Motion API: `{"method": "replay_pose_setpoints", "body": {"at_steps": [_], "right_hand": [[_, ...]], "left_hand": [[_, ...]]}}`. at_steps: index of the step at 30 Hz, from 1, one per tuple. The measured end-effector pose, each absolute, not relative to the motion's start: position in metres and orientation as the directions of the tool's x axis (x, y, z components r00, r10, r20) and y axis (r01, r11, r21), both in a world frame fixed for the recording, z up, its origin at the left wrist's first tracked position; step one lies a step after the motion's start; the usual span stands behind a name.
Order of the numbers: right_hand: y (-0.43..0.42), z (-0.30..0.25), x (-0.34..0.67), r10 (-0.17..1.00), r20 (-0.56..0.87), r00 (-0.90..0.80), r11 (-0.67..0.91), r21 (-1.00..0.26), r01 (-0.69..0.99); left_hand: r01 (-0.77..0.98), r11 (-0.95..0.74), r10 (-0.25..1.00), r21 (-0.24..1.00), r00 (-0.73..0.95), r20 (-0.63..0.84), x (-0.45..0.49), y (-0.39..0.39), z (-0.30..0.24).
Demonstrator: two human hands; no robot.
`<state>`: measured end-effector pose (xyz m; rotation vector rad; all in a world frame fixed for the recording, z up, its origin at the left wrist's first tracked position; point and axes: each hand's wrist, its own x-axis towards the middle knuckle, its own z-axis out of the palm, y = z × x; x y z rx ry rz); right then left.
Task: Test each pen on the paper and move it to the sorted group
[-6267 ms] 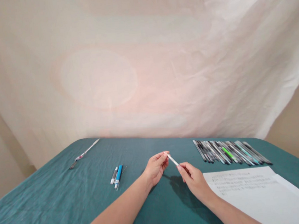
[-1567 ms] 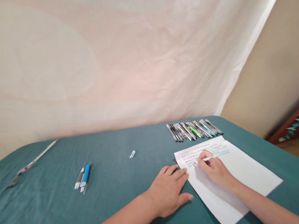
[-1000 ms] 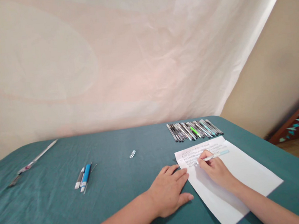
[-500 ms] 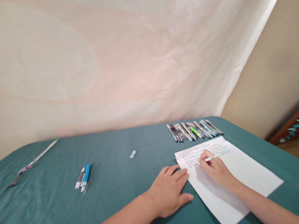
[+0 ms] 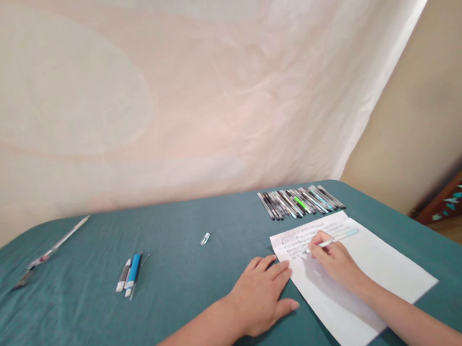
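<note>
My right hand [image 5: 334, 258] is closed round a pale pen [image 5: 337, 238], whose tip rests on the written lines at the top of a white sheet of paper [image 5: 373, 273]. My left hand [image 5: 264, 297] lies flat on the teal tablecloth, fingers stretched out, its fingertips touching the sheet's left edge. A small clear pen cap [image 5: 205, 238] lies alone on the cloth beyond my left hand.
A row of several pens [image 5: 300, 201] lies side by side just behind the paper. A blue pen and a grey-white one [image 5: 129, 272] sit to the left. A long thin pen [image 5: 51, 250] lies at the far left. A white sheet hangs behind the table [image 5: 86, 331].
Earlier both hands held the pen above the cloth. Since then my left hand has lain flat, and my right hand has crept slightly right along the written line with the pen.
</note>
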<state>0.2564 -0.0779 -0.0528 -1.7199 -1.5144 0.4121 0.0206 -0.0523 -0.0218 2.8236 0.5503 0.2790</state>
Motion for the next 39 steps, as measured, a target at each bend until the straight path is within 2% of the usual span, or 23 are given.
{"method": "replay_pose_setpoints", "body": {"at_steps": [4,7,10,15,18,23,26,29,31,33,34,36,39], "right_hand": [[-0.078,-0.055,0.258,0.935,0.227,0.273,0.006,-0.778,0.628],[-0.077,-0.059,0.259,0.941,0.195,0.277,-0.009,-0.803,0.596],[-0.078,-0.060,0.259,0.940,0.209,0.269,0.000,-0.789,0.614],[-0.081,-0.051,0.249,0.922,0.304,0.239,0.075,-0.747,0.660],[-0.081,-0.040,0.235,0.928,0.333,0.167,0.152,-0.748,0.646],[-0.074,-0.017,0.196,0.961,0.268,-0.063,0.250,-0.753,0.609],[-0.065,-0.007,0.170,0.950,0.263,-0.167,0.312,-0.775,0.549],[-0.053,-0.006,0.151,0.929,0.314,-0.194,0.369,-0.777,0.510],[-0.047,-0.011,0.143,0.919,0.363,-0.154,0.388,-0.764,0.515],[-0.044,-0.019,0.140,0.898,0.427,-0.108,0.413,-0.731,0.544],[-0.044,-0.024,0.140,0.881,0.461,-0.107,0.436,-0.702,0.564],[-0.044,-0.032,0.141,0.841,0.519,-0.154,0.498,-0.629,0.597],[-0.047,-0.039,0.144,0.792,0.561,-0.240,0.575,-0.552,0.604]], "left_hand": [[0.335,-0.899,0.389,0.283,0.906,0.164,0.021,-0.049,-0.020],[0.401,-0.873,0.457,0.278,0.871,0.178,0.017,-0.036,-0.018],[0.598,-0.765,0.638,0.242,0.756,0.148,0.006,-0.014,-0.012],[0.913,-0.391,0.920,0.117,0.388,0.049,-0.024,0.021,0.006],[0.953,-0.277,0.961,0.120,0.276,0.022,-0.040,0.034,0.011],[0.928,-0.279,0.957,0.245,0.291,-0.013,-0.058,0.048,0.001],[0.871,-0.336,0.934,0.359,0.356,0.010,-0.062,0.055,-0.005],[0.789,-0.403,0.902,0.463,0.429,0.053,-0.059,0.059,-0.010],[0.675,-0.395,0.891,0.622,0.447,0.080,-0.053,0.059,-0.015],[0.379,-0.248,0.905,0.892,0.420,0.073,-0.046,0.058,-0.023],[0.212,-0.143,0.912,0.967,0.408,0.045,-0.043,0.057,-0.027],[-0.050,0.037,0.924,0.998,0.383,-0.015,-0.037,0.056,-0.035],[-0.225,0.192,0.928,0.955,0.359,-0.102,-0.032,0.055,-0.044]]}}
